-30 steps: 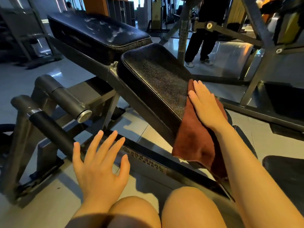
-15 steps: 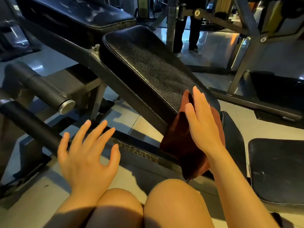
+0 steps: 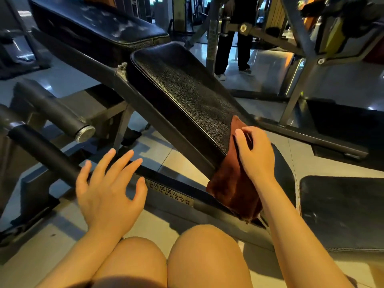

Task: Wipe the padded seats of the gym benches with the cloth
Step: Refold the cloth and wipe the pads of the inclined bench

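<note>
Right hand [image 3: 256, 151]: slid down to seat pad [image 3: 182, 94] lower edge, fingers now curled, gripping cloth [image 3: 232, 188]. Left hand [image 3: 108, 183]: fingers spread, idle at 8 o'clock. Risk: cloth, mostly overhanging, could slip off.

The black pebbled padded seat surface [image 3: 187, 96] lies bare up the centre of the frame. At lower left, two dark cylindrical roller bars [image 3: 52, 113] crowd the frame's side. A grey metal upright [image 3: 213, 32] stands behind, upper right.

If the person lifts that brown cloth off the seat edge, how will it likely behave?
Probably floppy: the brown cloth drapes in folds over the seat pad edge. Likely light, since the right hand bunches it with curled fingers. Its fuzzy nap suggests grip, not slip.
</note>
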{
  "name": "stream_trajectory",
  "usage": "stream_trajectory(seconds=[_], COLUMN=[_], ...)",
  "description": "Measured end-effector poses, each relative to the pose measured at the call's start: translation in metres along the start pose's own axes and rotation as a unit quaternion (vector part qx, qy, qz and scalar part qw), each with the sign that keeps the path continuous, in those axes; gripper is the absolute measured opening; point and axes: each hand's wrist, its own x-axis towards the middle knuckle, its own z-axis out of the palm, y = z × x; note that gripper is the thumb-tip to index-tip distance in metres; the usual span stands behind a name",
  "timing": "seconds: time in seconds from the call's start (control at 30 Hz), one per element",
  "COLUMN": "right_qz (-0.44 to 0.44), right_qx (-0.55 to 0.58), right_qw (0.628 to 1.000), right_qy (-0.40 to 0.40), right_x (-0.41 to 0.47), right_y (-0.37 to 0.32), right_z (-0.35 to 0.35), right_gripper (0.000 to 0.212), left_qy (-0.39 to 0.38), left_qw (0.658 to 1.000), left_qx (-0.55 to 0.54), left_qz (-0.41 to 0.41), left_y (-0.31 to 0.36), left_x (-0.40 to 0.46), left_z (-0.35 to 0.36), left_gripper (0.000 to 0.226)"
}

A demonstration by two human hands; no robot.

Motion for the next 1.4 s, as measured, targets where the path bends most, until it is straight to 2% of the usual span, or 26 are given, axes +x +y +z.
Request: stream_trajectory(seconds=[0.07, 0.13, 0.2, 0.37, 0.47, 0.53, 0.67, 0.73, 0.87, 0.93, 1.07, 1.23, 1.33, 1.4], right_qz=[-0.001, -0.052, -0.079, -0.046, -0.044, -0.017, 0.130, 0.190, 0.211, 0.201, 0.174, 0.158, 0.139, 0.108], right_qx=[-0.030, -0.079, -0.122, -0.077, -0.056, -0.007, 0.167, 0.254, 0.374, 0.397, 0.377, 0.387, 0.366, 0.332], right_qw=[0.998, 0.991, 0.981, 0.987, 0.986, 0.987, 0.965, 0.936, 0.894, 0.888, 0.907, 0.908, 0.920, 0.937], right_qy=[-0.048, -0.096, -0.132, -0.133, -0.151, -0.159, -0.157, -0.150, -0.132, -0.114, -0.071, -0.030, -0.006, 0.017], right_x=[-0.030, -0.051, -0.058, -0.067, -0.081, -0.090, -0.089, -0.086, -0.083, -0.081, -0.079, -0.084, -0.086, -0.086], right_y=[-0.008, -0.009, -0.002, -0.010, -0.013, -0.015, -0.033, -0.044, -0.060, -0.068, -0.072, -0.070, -0.072, -0.070], right_z=[-0.003, -0.005, -0.008, -0.014, -0.022, -0.028, -0.045, -0.051, -0.056, -0.058, -0.060, -0.066, -0.067, -0.071], right_gripper=[0.070, 0.093, 0.098, 0.069, 0.059, 0.053, 0.036, 0.030, 0.041, 0.039, 0.041, 0.059, 0.053, 0.042], left_qy=[-0.002, -0.005, -0.017, -0.046, -0.052, -0.051, -0.082, -0.122, -0.262, -0.253, -0.184, -0.167, -0.171, -0.152], left_qw=[1.000, 1.000, 1.000, 0.997, 0.987, 0.978, 0.957, 0.945, 0.886, 0.882, 0.887, 0.892, 0.902, 0.903], left_qx=[0.002, 0.007, 0.014, 0.042, 0.030, -0.023, -0.162, -0.223, -0.378, -0.395, -0.423, -0.418, -0.393, -0.401], left_qz=[0.004, 0.008, 0.008, 0.040, 0.152, 0.203, 0.226, 0.208, 0.064, 0.043, 0.005, 0.038, 0.053, 0.016], left_y=[0.000, 0.001, 0.003, 0.003, 0.011, 0.023, 0.049, 0.064, 0.100, 0.116, 0.138, 0.138, 0.140, 0.140], left_x=[0.000, 0.000, 0.001, 0.002, 0.005, 0.010, 0.015, 0.014, 0.012, 0.008, -0.006, -0.011, -0.014, -0.010], left_z=[0.000, -0.001, -0.001, 0.003, 0.011, 0.015, 0.013, 0.008, 0.001, 0.002, 0.000, 0.005, 0.007, 0.004], left_gripper=[0.045, 0.046, 0.046, 0.053, 0.051, 0.049, 0.045, 0.047, 0.053, 0.060, 0.064, 0.036, 0.021, 0.007])
